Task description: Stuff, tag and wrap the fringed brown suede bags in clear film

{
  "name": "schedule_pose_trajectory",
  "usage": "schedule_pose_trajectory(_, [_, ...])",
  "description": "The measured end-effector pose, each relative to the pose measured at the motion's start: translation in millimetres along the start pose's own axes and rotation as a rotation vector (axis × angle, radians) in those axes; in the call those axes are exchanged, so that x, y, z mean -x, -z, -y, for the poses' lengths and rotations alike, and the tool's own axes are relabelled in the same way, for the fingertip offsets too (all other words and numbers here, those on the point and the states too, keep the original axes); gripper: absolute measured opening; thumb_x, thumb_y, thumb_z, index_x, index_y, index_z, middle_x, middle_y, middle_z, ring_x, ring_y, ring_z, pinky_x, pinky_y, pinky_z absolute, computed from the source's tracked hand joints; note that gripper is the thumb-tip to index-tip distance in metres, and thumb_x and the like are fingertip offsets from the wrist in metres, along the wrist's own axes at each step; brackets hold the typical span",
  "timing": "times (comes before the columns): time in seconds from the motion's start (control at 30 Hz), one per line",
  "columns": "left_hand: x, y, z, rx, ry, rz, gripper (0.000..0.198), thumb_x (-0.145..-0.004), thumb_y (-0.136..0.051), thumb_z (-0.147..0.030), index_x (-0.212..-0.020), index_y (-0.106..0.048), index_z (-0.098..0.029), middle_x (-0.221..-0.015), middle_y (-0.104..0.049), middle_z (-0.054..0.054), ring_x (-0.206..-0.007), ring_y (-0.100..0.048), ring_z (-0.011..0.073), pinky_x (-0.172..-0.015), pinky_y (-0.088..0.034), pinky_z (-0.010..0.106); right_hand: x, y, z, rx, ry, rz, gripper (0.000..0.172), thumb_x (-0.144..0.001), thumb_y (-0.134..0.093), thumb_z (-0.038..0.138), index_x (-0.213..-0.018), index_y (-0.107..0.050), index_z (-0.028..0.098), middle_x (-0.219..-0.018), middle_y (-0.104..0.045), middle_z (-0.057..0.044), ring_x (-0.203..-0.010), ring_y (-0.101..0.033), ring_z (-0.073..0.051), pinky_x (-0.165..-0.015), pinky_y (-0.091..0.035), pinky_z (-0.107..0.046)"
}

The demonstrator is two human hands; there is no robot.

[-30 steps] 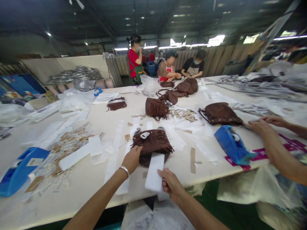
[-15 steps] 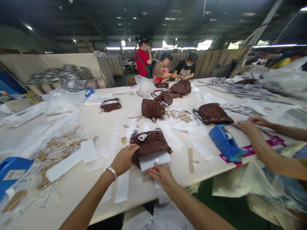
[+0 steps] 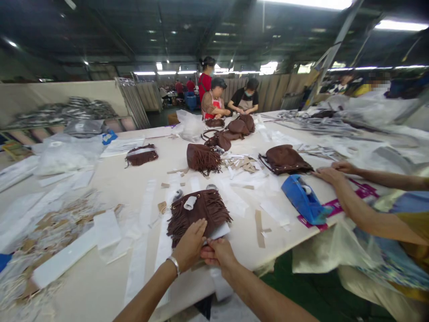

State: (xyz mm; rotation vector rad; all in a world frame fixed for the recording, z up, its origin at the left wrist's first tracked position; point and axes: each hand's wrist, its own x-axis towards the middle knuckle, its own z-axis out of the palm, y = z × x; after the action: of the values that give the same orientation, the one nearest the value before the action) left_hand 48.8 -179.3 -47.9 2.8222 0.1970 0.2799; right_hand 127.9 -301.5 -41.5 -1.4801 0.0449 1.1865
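A brown fringed handbag (image 3: 197, 210) lies on the table in front of me, with a rolled white wrapping (image 3: 190, 203) on its upper part. My left hand (image 3: 189, 243) rests on the bag's near side, fingers stretched out and close together. Out of the bag's near edge sticks a flat white sheet (image 3: 221, 230). At that edge my right hand (image 3: 219, 254) is closed, thumb on top and fingers curled below, pinching the sheet; its fingertips are partly hidden. Both hands nearly touch each other.
A blue tape dispenser (image 3: 303, 199) stands to the right, beside a co-worker's hands (image 3: 331, 174) and another brown bag (image 3: 286, 158). Tags with strings (image 3: 72, 214) and white foam strips (image 3: 65, 257) cover the left. More brown bags (image 3: 203, 157) lie farther back. Several people work beyond.
My left hand has moved from the bag's left side onto its near side, close to my right hand. Less of the white sheet shows now. The view has turned slightly right.
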Motion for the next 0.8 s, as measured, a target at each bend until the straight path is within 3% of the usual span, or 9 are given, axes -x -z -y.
schedule_pose_trajectory(0.17, [17.0,-22.4,0.0,-0.097,-0.058,-0.031,0.072,-0.087,-0.042,-0.011,-0.152,-0.01,-0.012,-0.157,-0.022,0.016,-0.146,-0.016,0.0262,-0.116,-0.029,0.05,-3.9,21.5,2.4,0.217,0.017,0.034,0.023,-0.088,-0.054,0.036,-0.082,-0.057,0.014,-0.063,-0.067,-0.005,-0.048,-0.063,-0.014,-0.053,-0.052,-0.027])
schedule_pose_trajectory(0.23, [16.5,-24.3,-1.5,-0.13,-0.047,-0.047,0.074,-0.087,-0.043,-0.011,-0.152,-0.008,-0.012,-0.157,-0.021,0.016,-0.146,-0.016,0.0259,-0.116,-0.029,0.049,1.4,40.8,9.7,0.301,0.091,0.003,0.02,-0.087,-0.055,0.036,-0.086,-0.058,0.016,-0.069,-0.068,-0.006,-0.059,-0.066,-0.018,-0.063,-0.054,-0.032])
schedule_pose_trajectory(0.27, [15.8,-24.7,-2.3,-0.143,-0.041,-0.056,0.074,-0.087,-0.043,-0.011,-0.152,-0.007,-0.012,-0.157,-0.022,0.015,-0.146,-0.016,0.0254,-0.116,-0.03,0.048,4.4,50.9,14.2,0.379,0.201,-0.047,0.019,-0.086,-0.056,0.035,-0.091,-0.058,0.017,-0.077,-0.069,-0.007,-0.071,-0.068,-0.02,-0.072,-0.054,-0.035])
schedule_pose_trajectory(0.33, [14.8,-25.1,-3.8,-0.162,-0.032,-0.079,0.073,-0.088,-0.043,-0.011,-0.152,-0.007,-0.013,-0.157,-0.023,0.014,-0.146,-0.017,0.0246,-0.115,-0.03,0.047,8.2,67.2,23.2,0.642,0.563,-0.184,0.025,-0.086,-0.056,0.032,-0.107,-0.058,0.019,-0.102,-0.067,-0.01,-0.101,-0.063,-0.024,-0.093,-0.048,-0.041])
schedule_pose_trajectory(0.4, [14.7,-25.9,-5.4,-0.173,-0.025,-0.098,0.072,-0.089,-0.043,-0.012,-0.152,-0.008,-0.013,-0.157,-0.023,0.014,-0.146,-0.017,0.0244,-0.115,-0.031,0.046,6.0,74.0,29.7,0.976,0.952,-0.308,0.044,-0.085,-0.054,0.028,-0.127,-0.05,0.017,-0.13,-0.054,-0.015,-0.126,-0.047,-0.029,-0.105,-0.038,-0.046])
schedule_pose_trajectory(0.47, [15.2,-27.1,-6.9,-0.183,-0.018,-0.115,0.071,-0.09,-0.043,-0.014,-0.152,-0.009,-0.013,-0.157,-0.024,0.014,-0.146,-0.018,0.0246,-0.115,-0.031,0.046,-3.1,70.7,32.7,1.206,1.141,-0.363,0.061,-0.082,-0.055,0.024,-0.14,-0.039,0.014,-0.147,-0.038,-0.018,-0.136,-0.034,-0.032,-0.109,-0.034,-0.05])
schedule_pose_trajectory(0.57, [15.5,-29.1,-8.8,-0.195,-0.003,-0.136,0.071,-0.09,-0.043,-0.013,-0.152,-0.009,-0.013,-0.157,-0.025,0.013,-0.146,-0.019,0.024,-0.115,-0.032,0.045,-24.6,58.9,34.3,1.344,1.159,-0.382,0.069,-0.076,-0.057,0.016,-0.142,-0.037,0.01,-0.148,-0.036,-0.019,-0.136,-0.032,-0.033,-0.109,-0.035,-0.049])
schedule_pose_trajectory(0.7, [14.7,-29.5,-10.6,-0.199,0.005,-0.15,0.071,-0.091,-0.043,-0.014,-0.153,-0.009,-0.014,-0.156,-0.027,0.012,-0.146,-0.02,0.0231,-0.115,-0.032,0.044,-48.5,60.0,40.3,1.535,1.159,-0.373,0.05,-0.081,-0.052,0.009,-0.131,-0.051,0.01,-0.135,-0.053,-0.019,-0.123,-0.048,-0.03,-0.099,-0.047,-0.041])
schedule_pose_trajectory(0.8, [14.9,-27.7,-12.3,-0.198,0.013,-0.154,0.07,-0.092,-0.042,-0.015,-0.153,-0.009,-0.015,-0.156,-0.028,0.011,-0.146,-0.02,0.0224,-0.115,-0.032,0.044,-52.9,74.5,47.6,1.733,1.216,-0.349,0.043,-0.087,-0.046,0.005,-0.129,-0.053,0.011,-0.134,-0.055,-0.018,-0.115,-0.057,-0.028,-0.086,-0.055,-0.036])
